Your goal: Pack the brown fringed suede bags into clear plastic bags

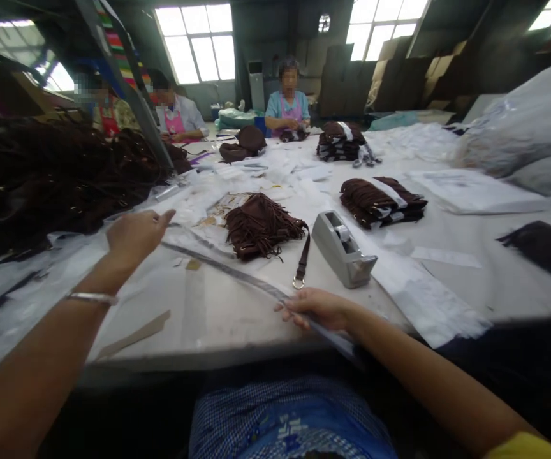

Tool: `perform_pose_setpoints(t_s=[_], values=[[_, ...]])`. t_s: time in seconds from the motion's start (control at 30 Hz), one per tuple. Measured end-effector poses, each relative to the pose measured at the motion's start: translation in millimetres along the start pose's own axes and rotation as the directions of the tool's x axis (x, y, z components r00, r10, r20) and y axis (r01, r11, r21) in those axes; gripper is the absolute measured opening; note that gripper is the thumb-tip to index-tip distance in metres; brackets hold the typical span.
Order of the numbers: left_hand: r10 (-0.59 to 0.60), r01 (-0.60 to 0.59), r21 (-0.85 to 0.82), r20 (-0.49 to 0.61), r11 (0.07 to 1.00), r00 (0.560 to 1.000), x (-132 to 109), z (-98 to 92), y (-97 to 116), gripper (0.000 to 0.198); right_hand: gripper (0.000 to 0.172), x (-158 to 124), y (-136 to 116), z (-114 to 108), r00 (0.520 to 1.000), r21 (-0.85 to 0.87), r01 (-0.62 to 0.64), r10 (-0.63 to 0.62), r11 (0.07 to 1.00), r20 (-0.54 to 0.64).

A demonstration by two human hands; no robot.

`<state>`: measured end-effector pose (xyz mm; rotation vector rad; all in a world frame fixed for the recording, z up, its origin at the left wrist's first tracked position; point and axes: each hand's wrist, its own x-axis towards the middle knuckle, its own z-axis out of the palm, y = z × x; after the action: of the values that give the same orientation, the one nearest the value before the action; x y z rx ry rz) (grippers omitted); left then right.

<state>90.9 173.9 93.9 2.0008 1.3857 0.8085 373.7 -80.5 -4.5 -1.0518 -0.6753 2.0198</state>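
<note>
The right hand (321, 308) was closed on a grey strip (227, 271), pinching it near the front edge of the counter (237, 328); a tail of the strip ran on past the fingers, blurred, over that edge. The left hand (136, 236) was raised at the strip's other end with its fingers drawn together; whether it gripped the strip could not be told. The strip slanted across the counter between the hands. Just beyond it lay a brown fringed bag (261, 226), its strap (303, 255) extending toward the right hand and ending in a metal ring (298, 282). A tape dispenser (340, 255) stood right of the strap, with a banded brown bundle (383, 203) lying behind it to the right. At the far side, a co-worker (287, 111) in a pink apron sat handling a dark item (293, 135).
</note>
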Motion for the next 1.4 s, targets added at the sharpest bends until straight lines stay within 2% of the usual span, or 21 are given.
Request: perform_pose_setpoints(t_s=[0.03,0.07,0.1,0.13,0.17,0.2,0.23,0.27,0.33,0.4,0.5,0.57,0.63,0.73,0.8,0.97,1.1,1.17,1.23,1.3,1.4], values=[[0.143,-0.140,0.051,-0.057,0.989,0.988,-20.8,15.6,7.1,0.019,0.022,8.0,-2.9,-1.2,1.000,0.004,-0.006,0.006,1.000,0.009],[0.302,-0.301,0.069,-0.005,0.951,0.953,-43.3,34.2,13.7,0.023,0.022,15.8,-5.4,-2.3,0.999,0.002,-0.017,0.017,1.000,0.027],[0.454,-0.464,0.033,0.162,0.885,0.876,-66.1,54.9,19.1,0.032,0.021,23.0,-7.8,-3.3,0.999,-0.003,-0.028,0.028,1.000,0.046],[0.566,-0.587,-0.040,0.323,0.809,0.758,-87.4,76.2,22.5,0.042,0.019,29.2,-10.0,-4.1,0.997,-0.011,-0.042,0.042,0.999,0.060],[0.635,-0.662,-0.104,0.424,0.742,0.646,-105.8,96.8,23.3,0.048,0.017,34.0,-12.0,-5.1,0.996,-0.019,-0.056,0.057,0.998,0.065],[0.660,-0.693,-0.130,0.471,0.709,0.585,-120.3,115.2,21.6,0.052,0.015,36.8,-13.9,-6.4,0.995,-0.033,-0.071,0.073,0.997,0.065],[0.660,-0.698,-0.124,0.476,0.705,0.581,-130.3,130.4,17.5,0.051,0.015,37.2,-15.7,-8.2,0.994,-0.055,-0.084,0.088,0.995,0.065],[0.644,-0.692,-0.098,0.478,0.715,0.598,-136.2,141.6,11.6,0.048,0.016,34.8,-17.4,-10.6,0.993,-0.085,-0.090,0.096,0.992,0.066],[0.587,-0.661,-0.004,0.464,0.750,0.663,-138.2,152.0,-2.1,0.045,0.020,21.6,-19.7,-16.8,0.993,-0.170,-0.077,0.092,0.982,0.080],[0.526,-0.624,0.092,0.450,0.776,0.721,-134.1,150.1,-13.3,0.044,0.027,-0.3,-19.8,-23.1,0.995,-0.240,-0.043,0.062,0.970,0.074],[0.448,-0.561,0.203,0.415,0.803,0.792,-129.5,138.7,-19.4,0.041,0.042,-35.7,-13.7,-28.2,0.995,-0.251,0.052,-0.071,0.967,-0.067],[0.400,-0.515,0.247,0.397,0.821,0.826,-129.3,133.0,-17.5,0.038,0.048,-51.5,-5.8,-28.1,0.948,-0.258,0.178,-0.236,0.950,-0.214],[0.366,-0.479,0.251,0.388,0.841,0.846,-130.4,131.8,-12.6,0.036,0.049,-57.5,3.6,-27.0,0.842,-0.308,0.320,-0.418,0.896,-0.341],[0.361,-0.459,0.182,0.400,0.869,0.842,-133.3,138.0,-1.9,0.034,0.040,-52.8,15.8,-26.0,0.690,-0.398,0.438,-0.585,0.806,-0.426],[0.383,-0.469,0.118,0.425,0.875,0.820,-136.5,145.9,6.6,0.035,0.037,-46.8,20.4,-25.5,0.651,-0.457,0.455,-0.636,0.764,-0.414],[0.438,-0.485,-0.005,0.437,0.875,0.786,-146.1,166.1,24.0,0.033,0.034,-40.1,21.0,-23.0,0.618,-0.676,0.382,-0.718,0.630,-0.320],[0.445,-0.499,0.002,0.449,0.867,0.775,-152.4,171.1,26.9,0.031,0.037,-40.7,23.3,-24.1,0.594,-0.780,0.317,-0.754,0.539,-0.280],[0.449,-0.518,0.046,0.436,0.854,0.780,-155.9,170.7,24.7,0.030,0.041,-40.5,28.4,-23.2,0.544,-0.760,0.323,-0.768,0.564,-0.339],[0.460,-0.542,0.113,0.403,0.833,0.791,-160.4,170.5,21.1,0.029,0.041,-40.0,35.1,-18.6,0.512,-0.710,0.311,-0.741,0.632,-0.435],[0.485,-0.577,0.189,0.375,0.794,0.790,-166.5,171.5,17.4,0.029,0.036,-38.9,41.3,-10.6,0.531,-0.669,0.265,-0.684,0.694,-0.500],[0.555,-0.660,0.254,0.379,0.707,0.740,-177.7,175.3,15.0,0.028,0.033,-35.4,45.3,2.8,0.557,-0.687,0.191,-0.654,0.701,-0.511]])
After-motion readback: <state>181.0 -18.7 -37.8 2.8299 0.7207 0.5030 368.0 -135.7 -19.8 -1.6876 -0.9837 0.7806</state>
